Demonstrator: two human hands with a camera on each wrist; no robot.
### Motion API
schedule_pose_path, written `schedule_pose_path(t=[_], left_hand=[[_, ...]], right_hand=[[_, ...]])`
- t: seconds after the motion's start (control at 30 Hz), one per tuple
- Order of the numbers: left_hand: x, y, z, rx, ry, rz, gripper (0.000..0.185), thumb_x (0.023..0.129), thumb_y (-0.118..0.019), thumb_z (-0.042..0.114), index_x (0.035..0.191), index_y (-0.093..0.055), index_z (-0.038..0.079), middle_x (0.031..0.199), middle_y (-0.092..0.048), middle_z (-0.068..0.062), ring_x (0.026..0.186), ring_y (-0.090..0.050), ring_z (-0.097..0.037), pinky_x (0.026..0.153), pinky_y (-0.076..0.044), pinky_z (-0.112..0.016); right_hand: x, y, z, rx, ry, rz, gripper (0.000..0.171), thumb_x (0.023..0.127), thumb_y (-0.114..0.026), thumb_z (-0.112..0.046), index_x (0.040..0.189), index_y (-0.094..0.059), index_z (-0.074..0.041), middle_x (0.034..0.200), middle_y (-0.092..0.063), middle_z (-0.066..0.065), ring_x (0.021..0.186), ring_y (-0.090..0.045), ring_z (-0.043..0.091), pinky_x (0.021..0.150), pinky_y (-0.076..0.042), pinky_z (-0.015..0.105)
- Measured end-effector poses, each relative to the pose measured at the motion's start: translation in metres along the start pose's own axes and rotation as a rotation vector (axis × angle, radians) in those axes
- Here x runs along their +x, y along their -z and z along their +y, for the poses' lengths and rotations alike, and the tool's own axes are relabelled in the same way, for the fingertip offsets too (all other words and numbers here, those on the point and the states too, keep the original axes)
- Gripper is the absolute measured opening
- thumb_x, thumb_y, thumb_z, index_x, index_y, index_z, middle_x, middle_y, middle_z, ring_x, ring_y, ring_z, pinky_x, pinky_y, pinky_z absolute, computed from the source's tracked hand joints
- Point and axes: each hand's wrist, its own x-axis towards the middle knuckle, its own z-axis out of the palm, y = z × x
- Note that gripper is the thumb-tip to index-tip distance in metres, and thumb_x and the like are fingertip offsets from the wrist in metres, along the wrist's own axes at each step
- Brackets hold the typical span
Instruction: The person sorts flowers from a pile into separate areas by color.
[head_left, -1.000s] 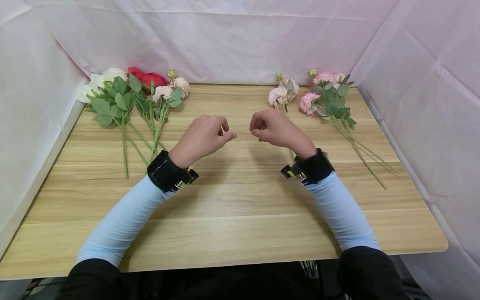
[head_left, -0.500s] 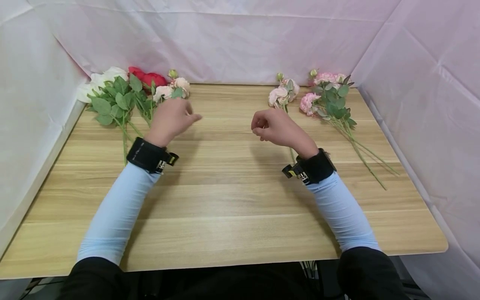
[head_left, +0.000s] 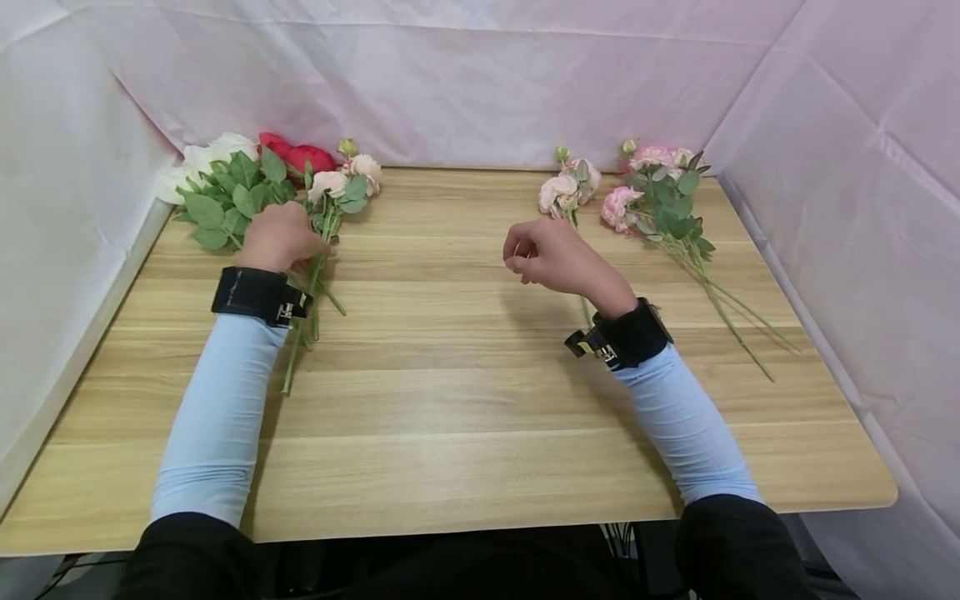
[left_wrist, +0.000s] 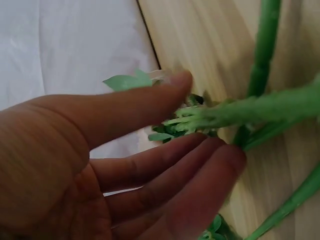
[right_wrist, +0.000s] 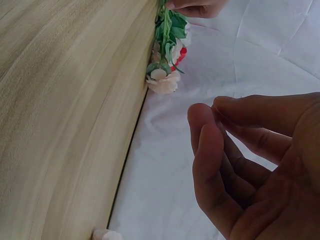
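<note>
The green stems [left_wrist: 270, 107] of the flowers lie on the left part of the table, running toward the person from below the pale pink flowers [head_left: 327, 185] and the red flowers [head_left: 311, 158]. The left hand [head_left: 277, 237] is at these stems, its thumb on one side and its fingers on the other in the left wrist view. Its grip is loose: a gap stands between the thumb and the fingertips, with a thick stem passing close by (whether a fingertip touches it, I cannot tell). Further left, big green leaves [head_left: 206, 210] spread below the white flowers [head_left: 225, 148], next to the red ones.

The right hand [head_left: 555, 258] hovers over the table, fingers loosely bent, the thumb close to the fingertips and nothing held. Behind it lies a second pale pink bunch [head_left: 558, 194], its stem passing under the hand and wrist. To the right of that, deeper pink flowers [head_left: 619, 208] lie with their long stems slanting toward the table's right side.

Each wrist wears a black band [head_left: 251, 293] over a light blue sleeve [head_left: 206, 417]. The wooden table [head_left: 450, 400] meets a whitish cloth [head_left: 450, 92] at the back.
</note>
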Motion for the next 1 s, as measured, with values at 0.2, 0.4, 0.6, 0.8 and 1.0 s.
schedule_pose_path(t=[0.2,0.4,0.6,0.8,1.0], left_hand=[[0.001,-0.003,0.000,-0.001,-0.011,-0.023,0.024,0.084,-0.076,0.020,0.071,-0.070,0.001,0.055,-0.064,-0.006,0.051,-0.061,-0.021,0.059,-0.050,-0.038],[0.001,-0.001,0.001,0.027,-0.015,-0.065,0.028,0.089,-0.071,0.021,0.068,-0.068,0.002,0.056,-0.066,-0.007,0.053,-0.063,-0.022,0.071,-0.053,-0.044],[0.002,0.001,0.001,0.032,-0.040,-0.051,0.034,0.091,-0.066,0.019,0.060,-0.064,0.005,0.057,-0.068,-0.008,0.057,-0.067,-0.026,0.069,-0.052,-0.042],[0.000,0.004,0.004,0.033,-0.059,-0.018,0.039,0.088,-0.062,0.015,0.050,-0.054,0.011,0.053,-0.066,-0.007,0.051,-0.063,-0.023,0.058,-0.045,-0.033],[-0.006,0.007,0.009,0.014,-0.082,0.029,0.042,0.084,-0.062,0.011,0.044,-0.048,0.013,0.046,-0.060,-0.005,0.050,-0.065,-0.027,0.053,-0.042,-0.030]], right_hand=[[0.001,-0.001,-0.001,0.013,0.013,-0.012,0.009,0.100,-0.064,-0.013,0.102,-0.071,-0.007,0.090,-0.077,0.017,0.077,-0.076,0.030,0.064,-0.053,0.032],[0.000,-0.002,-0.002,0.032,0.023,-0.020,0.013,0.102,-0.063,-0.014,0.103,-0.072,-0.005,0.089,-0.075,0.018,0.076,-0.075,0.031,0.062,-0.053,0.032],[0.001,-0.004,0.000,0.023,0.040,-0.012,0.015,0.103,-0.060,-0.015,0.103,-0.071,-0.005,0.088,-0.075,0.018,0.075,-0.075,0.032,0.060,-0.051,0.030],[0.001,-0.004,-0.001,0.005,0.050,-0.013,0.015,0.104,-0.060,-0.016,0.102,-0.071,-0.006,0.088,-0.075,0.018,0.075,-0.075,0.031,0.061,-0.050,0.031],[0.001,-0.006,-0.001,-0.007,0.043,-0.018,0.015,0.104,-0.059,-0.017,0.103,-0.071,-0.007,0.088,-0.075,0.017,0.074,-0.075,0.029,0.062,-0.050,0.031]])
